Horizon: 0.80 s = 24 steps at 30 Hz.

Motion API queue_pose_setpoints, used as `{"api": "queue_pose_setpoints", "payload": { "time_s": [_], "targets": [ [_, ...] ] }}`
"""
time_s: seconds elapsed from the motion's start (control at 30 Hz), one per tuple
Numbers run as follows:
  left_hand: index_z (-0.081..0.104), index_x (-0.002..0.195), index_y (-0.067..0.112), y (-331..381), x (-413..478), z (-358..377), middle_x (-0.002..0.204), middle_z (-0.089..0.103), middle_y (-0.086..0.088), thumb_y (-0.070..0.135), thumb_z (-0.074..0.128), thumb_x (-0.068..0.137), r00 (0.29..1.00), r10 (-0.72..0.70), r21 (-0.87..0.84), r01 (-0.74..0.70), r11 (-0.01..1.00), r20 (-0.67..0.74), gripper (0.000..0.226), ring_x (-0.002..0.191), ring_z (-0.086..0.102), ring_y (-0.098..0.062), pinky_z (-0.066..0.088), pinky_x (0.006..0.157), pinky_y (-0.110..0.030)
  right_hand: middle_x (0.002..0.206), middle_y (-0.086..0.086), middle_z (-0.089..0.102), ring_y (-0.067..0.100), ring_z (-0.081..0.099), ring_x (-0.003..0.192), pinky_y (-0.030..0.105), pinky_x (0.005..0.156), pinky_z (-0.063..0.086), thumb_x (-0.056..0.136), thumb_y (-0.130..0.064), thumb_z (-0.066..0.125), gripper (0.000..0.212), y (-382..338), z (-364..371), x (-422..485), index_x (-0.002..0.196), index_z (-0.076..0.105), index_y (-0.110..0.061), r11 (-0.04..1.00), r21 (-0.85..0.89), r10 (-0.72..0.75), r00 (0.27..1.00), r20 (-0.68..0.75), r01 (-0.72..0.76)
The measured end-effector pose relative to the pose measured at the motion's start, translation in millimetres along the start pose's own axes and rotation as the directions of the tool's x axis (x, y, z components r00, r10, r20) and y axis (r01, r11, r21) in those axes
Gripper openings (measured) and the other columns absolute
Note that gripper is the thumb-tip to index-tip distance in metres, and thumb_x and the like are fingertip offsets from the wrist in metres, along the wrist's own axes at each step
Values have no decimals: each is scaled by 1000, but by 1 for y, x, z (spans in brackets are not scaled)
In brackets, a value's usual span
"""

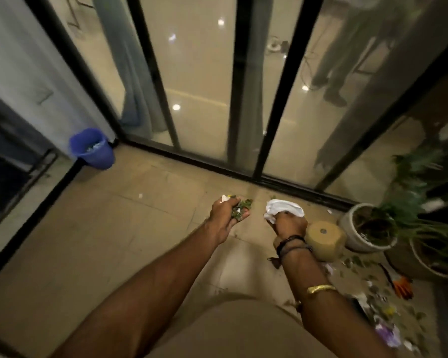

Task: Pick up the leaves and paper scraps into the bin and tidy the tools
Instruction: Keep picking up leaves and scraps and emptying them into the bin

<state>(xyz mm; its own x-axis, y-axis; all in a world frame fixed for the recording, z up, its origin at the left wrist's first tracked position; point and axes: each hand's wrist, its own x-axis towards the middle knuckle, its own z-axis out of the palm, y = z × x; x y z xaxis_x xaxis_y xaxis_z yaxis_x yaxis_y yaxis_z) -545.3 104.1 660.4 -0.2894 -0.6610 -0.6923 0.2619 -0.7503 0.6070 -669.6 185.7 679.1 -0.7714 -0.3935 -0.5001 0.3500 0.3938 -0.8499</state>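
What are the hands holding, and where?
The left hand cups leaves and a paper scrap in its palm; the right hand grips crumpled white paper by its near edge.

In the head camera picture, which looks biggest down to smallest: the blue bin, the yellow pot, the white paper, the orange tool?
1. The blue bin and the yellow pot look about alike; the bin is farther away, so I won't rank them.
2. The white paper.
3. The orange tool.
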Motion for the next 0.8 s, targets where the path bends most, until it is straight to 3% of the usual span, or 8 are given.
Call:
{"api": "queue_pose_setpoints", "payload": {
  "time_s": [0.07, 0.1, 0.2, 0.4, 0.5, 0.6, 0.7, 0.8],
  "targets": [
    [56, 99, 4, 35, 0, -42, 84, 63, -15, 2, 57, 97, 997, 48, -39, -50, 998, -52, 4, 69, 62, -24, 63, 62, -35, 94, 14, 75, 37, 71, 83, 49, 78, 61, 54, -11, 72, 21, 30, 47, 16, 75, 71, -14, 999, 45, 1, 998, 58, -3],
    [55, 103, 4, 51, 2, -62, 86, 63, -17, 3, 58, 96, 995, 67, -64, -72, 995, -76, 7, 68, 62, -24, 62, 61, -35, 93, 14, 76, 38, 72, 85, 54, 79, 61, 48, -18, 71, 29, 47, 71, 31, 77, 72, -16, 999, 43, 18, 994, 111, -23],
    [55, 111, 2, 94, 6, -116, 90, 64, -19, 4, 60, 96, 979, 120, -143, -144, 979, -164, 16, 67, 63, -24, 62, 63, -36, 93, 10, 76, 35, 73, 84, 51, 80, 61, 43, -29, 69, 44, 50, 144, 29, 85, 72, -21, 997, -13, 79, 976, 205, -78],
    [53, 113, 1, 178, 30, -200, 90, 64, -19, 3, 58, 96, 930, 163, -291, -264, 920, -330, 17, 67, 61, -24, 61, 57, -34, 92, 6, 77, 31, 74, 85, 50, 77, 62, 53, -16, 74, 42, 37, 299, 5, 95, 76, -15, 997, -80, 44, 902, 429, -10],
    [54, 112, 1, 228, 49, -234, 87, 65, -18, 2, 58, 96, 894, 180, -323, -327, 888, -411, 16, 69, 62, -24, 61, 56, -34, 93, 14, 76, 34, 73, 83, 52, 79, 61, 63, -2, 73, 34, 3, 372, -31, 96, 75, -4, 996, -88, 61, 848, 527, -18],
    [54, 111, 2, 285, 65, -264, 89, 65, -19, 2, 58, 96, 851, 178, -356, -385, 852, -493, 15, 71, 63, -26, 62, 59, -35, 94, 22, 73, 38, 71, 80, 45, 72, 61, 76, 14, 65, 25, -37, 446, -57, 99, 72, 6, 994, -113, 79, 782, 619, -11],
    [55, 114, 0, 342, 83, -291, 92, 65, -20, 3, 59, 96, 798, 185, -356, -446, 821, -574, 19, 73, 64, -26, 62, 58, -34, 90, 19, 72, 31, 68, 77, 36, 64, 60, 77, 15, 64, 20, -64, 524, -61, 94, 71, 6, 982, -186, 111, 693, 712, 33],
    [56, 117, -1, 392, 102, -316, 104, 67, -24, 4, 61, 94, 756, 194, -353, -495, 794, -625, 24, 79, 68, -27, 62, 62, -36, 80, 9, 62, 25, 62, 80, 35, 71, 54, 84, 4, 60, 19, -88, 588, -66, 74, 60, -12, 918, -355, 160, 651, 742, 179]
  ]
}}
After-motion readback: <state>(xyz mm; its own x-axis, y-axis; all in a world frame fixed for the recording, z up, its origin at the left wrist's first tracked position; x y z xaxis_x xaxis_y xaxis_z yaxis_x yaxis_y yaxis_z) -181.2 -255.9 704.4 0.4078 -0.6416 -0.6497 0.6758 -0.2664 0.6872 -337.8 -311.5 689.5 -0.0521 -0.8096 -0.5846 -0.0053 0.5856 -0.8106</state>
